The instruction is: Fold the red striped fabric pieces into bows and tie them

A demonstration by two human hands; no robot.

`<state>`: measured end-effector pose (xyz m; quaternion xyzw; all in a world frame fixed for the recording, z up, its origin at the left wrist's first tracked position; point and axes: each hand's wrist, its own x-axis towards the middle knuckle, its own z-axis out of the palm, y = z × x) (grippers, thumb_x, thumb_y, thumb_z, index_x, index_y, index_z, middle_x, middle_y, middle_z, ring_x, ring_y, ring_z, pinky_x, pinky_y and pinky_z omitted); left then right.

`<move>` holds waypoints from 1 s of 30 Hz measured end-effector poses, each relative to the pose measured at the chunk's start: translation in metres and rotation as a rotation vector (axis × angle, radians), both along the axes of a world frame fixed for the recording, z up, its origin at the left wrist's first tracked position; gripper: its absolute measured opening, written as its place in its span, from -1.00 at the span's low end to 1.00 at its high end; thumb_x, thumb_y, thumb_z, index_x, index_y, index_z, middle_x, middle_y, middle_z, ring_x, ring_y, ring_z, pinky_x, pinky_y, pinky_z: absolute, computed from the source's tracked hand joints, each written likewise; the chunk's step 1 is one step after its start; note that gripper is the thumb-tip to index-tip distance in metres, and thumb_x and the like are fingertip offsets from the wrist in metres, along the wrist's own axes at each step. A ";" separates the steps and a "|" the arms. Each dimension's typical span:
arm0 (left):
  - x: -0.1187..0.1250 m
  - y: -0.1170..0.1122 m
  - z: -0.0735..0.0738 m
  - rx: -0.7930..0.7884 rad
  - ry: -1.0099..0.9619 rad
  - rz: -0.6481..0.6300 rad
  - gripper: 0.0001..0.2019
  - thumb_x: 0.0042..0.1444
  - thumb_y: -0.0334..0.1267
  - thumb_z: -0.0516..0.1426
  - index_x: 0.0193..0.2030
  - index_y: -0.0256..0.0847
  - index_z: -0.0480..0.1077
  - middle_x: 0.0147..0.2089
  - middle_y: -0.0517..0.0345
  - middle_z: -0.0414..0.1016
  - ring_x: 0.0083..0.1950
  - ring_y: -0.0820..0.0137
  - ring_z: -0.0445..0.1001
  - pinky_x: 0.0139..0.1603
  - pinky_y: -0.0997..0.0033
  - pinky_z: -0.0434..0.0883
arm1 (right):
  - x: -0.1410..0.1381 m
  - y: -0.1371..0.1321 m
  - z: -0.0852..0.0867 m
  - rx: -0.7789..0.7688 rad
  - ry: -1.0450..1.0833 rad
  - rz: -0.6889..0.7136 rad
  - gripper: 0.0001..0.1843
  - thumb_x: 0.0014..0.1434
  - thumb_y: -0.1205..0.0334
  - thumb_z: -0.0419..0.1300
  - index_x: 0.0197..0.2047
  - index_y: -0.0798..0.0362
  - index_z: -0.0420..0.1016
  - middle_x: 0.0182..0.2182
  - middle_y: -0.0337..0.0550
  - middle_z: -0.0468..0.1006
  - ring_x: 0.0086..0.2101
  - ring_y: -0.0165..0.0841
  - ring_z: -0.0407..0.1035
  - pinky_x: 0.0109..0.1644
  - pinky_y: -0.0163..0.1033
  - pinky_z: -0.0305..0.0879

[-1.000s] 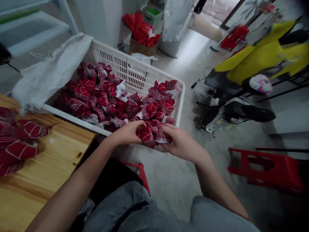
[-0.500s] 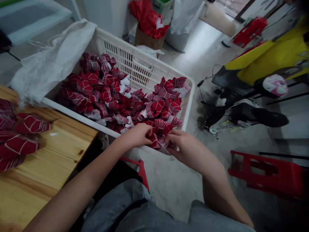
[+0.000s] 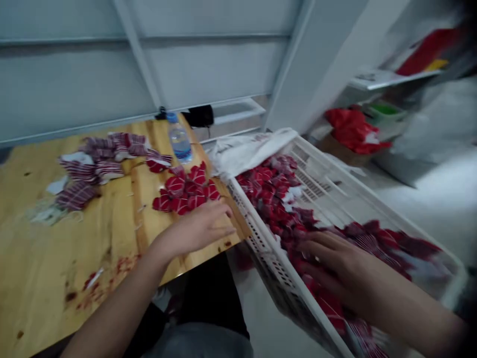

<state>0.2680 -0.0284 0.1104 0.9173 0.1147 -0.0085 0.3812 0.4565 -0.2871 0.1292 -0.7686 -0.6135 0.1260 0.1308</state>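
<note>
Left hand above wooden table, right hand on red striped bundles in white crate

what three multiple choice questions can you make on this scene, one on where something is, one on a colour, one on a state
1. Where is the right hand?
a) on the floor
b) inside the white plastic crate
c) on a shelf

2. What colour is the cap of the plastic water bottle?
a) red
b) white
c) blue

3. How is the left hand held?
a) open, fingers extended, holding nothing visible
b) clenched in a fist
c) wrapped around the bottle

Answers:
1. b, because it is spread over the red and white striped fabric bundles in the crate.
2. c, because the cap at the bottle's top end shows blue.
3. a, because it lies flat and open above the wooden table, beside the crate's rim.
</note>
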 end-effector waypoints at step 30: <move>-0.021 0.112 -0.126 0.455 -0.285 0.949 -0.52 0.03 0.15 0.15 -0.01 -0.10 0.44 -0.19 0.04 0.59 -0.19 0.12 0.55 -0.21 0.26 0.40 | -0.085 0.284 -0.164 0.585 0.420 -0.354 -0.38 0.06 0.17 0.28 0.22 -0.14 0.37 0.23 -0.15 0.28 0.14 -0.25 0.32 0.23 -0.18 0.27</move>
